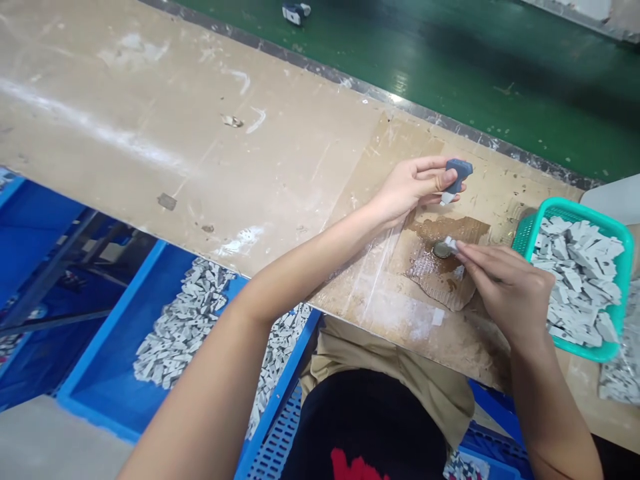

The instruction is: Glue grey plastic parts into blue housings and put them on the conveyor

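Observation:
Over the bench, my left hand (pixel 417 185) grips a small dark blue-grey plastic part (pixel 457 175) with a white piece at its lower end. Thumb and fingers of my right hand (pixel 505 280) pinch a small white plastic piece (pixel 450 245). That piece is at a small round dish of liquid (pixel 442 249); whether it touches the liquid I cannot tell. Beneath the dish lies a wet, brown-stained scrap of cardboard (pixel 467 230). Beside my right hand stands a green plastic basket (pixel 627 267) heaped with grey-white plastic pieces (pixel 575 273).
A large blue bin (pixel 107 380) with many grey-white pieces stands below the bench's near edge, left of my body. The worn bench top (pixel 280 167) carries glue marks and scraps. On the green surface (pixel 400 60) beyond lies another dark-and-white part (pixel 296 13).

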### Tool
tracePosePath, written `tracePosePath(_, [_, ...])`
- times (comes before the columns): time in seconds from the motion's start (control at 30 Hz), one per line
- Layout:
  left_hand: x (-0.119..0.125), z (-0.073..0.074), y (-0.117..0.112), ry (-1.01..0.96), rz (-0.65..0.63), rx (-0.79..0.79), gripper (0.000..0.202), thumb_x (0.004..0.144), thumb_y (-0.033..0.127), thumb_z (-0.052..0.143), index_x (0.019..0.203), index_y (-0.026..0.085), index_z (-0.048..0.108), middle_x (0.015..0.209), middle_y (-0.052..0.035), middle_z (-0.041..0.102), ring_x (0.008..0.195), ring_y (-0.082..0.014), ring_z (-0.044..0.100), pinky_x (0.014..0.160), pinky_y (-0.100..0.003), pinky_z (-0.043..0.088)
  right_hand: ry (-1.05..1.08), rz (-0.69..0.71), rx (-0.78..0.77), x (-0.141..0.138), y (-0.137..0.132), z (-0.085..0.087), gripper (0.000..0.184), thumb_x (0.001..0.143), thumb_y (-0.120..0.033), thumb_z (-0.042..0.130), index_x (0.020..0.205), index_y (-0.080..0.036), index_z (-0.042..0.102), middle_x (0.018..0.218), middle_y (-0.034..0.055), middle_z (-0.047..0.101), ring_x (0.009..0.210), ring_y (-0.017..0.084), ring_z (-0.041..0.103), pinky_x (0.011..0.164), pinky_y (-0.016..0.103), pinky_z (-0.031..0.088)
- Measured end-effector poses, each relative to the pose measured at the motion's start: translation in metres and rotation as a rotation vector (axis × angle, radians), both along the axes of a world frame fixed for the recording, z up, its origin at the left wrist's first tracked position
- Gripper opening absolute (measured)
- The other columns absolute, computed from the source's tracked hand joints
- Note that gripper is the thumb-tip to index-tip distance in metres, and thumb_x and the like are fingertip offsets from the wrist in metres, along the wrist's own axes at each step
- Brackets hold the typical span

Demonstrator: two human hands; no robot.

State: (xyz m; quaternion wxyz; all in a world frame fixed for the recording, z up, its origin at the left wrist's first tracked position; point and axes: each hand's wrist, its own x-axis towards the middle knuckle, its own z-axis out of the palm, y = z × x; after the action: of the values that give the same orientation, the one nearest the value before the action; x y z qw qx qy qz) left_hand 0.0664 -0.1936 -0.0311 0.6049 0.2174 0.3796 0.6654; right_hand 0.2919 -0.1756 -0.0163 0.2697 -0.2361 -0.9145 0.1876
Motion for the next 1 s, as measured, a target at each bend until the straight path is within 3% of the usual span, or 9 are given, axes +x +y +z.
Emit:
tracePosePath(0.2, [0.002, 0.004, -0.002, 0.012, -0.013, -0.017, 0.030, 0.071, 0.025, 0.087, 0.094, 0.010, 0.073, 0.084, -0.0062, 0.076, 0.092, -0.0200, 0.074, 0.088, -0.031, 0.057, 0.034, -0.022, -0.030, -0.001, -0.001, 0.003, 0.028, 0.092, -0.019, 0.067, 0.114, -0.033, 0.076, 0.103, 0.0001, 0.080, 0.090, 0.022, 0.076, 0.085, 0.041, 0.061])
tracePosePath(0.47, [0.021, -0.001, -0.009, 0.210, -0.177, -0.063, 0.025, 0.061, 0.010, 0.084, 0.083, 0.013, 0.072, 0.083, -0.0056, 0.075, 0.081, -0.0168, 0.072, 0.089, -0.036, 0.055, 0.341, -0.338, -0.018, 0.003, -0.001, 0.017, 0.021, 0.089, -0.022, 0.071, 0.105, -0.033, 0.078, 0.091, 0.0003, 0.080, 0.084, 0.023, 0.075, 0.079, 0.043, 0.063])
tracePosePath(0.63, [0.036, -0.001, -0.019, 0.186, -0.293, -0.031, 0.028, 0.057, 0.014, 0.086, 0.082, 0.016, 0.073, 0.081, -0.0040, 0.075, 0.078, -0.0157, 0.071, 0.088, -0.036, 0.055, 0.358, -0.299, -0.061, 0.005, -0.002, 0.017, 0.023, 0.089, -0.020, 0.070, 0.105, -0.034, 0.078, 0.094, 0.0000, 0.079, 0.084, 0.020, 0.074, 0.080, 0.041, 0.062])
tracePosePath(1.0, [0.039, 0.001, -0.021, 0.188, -0.300, -0.028, 0.033, 0.054, 0.018, 0.090, 0.082, 0.016, 0.072, 0.081, -0.0042, 0.076, 0.079, -0.0170, 0.073, 0.088, -0.037, 0.057, 0.342, -0.210, -0.060, 0.004, -0.002, 0.018, 0.028, 0.090, -0.015, 0.066, 0.107, -0.034, 0.078, 0.095, 0.0016, 0.079, 0.082, 0.020, 0.073, 0.074, 0.038, 0.061])
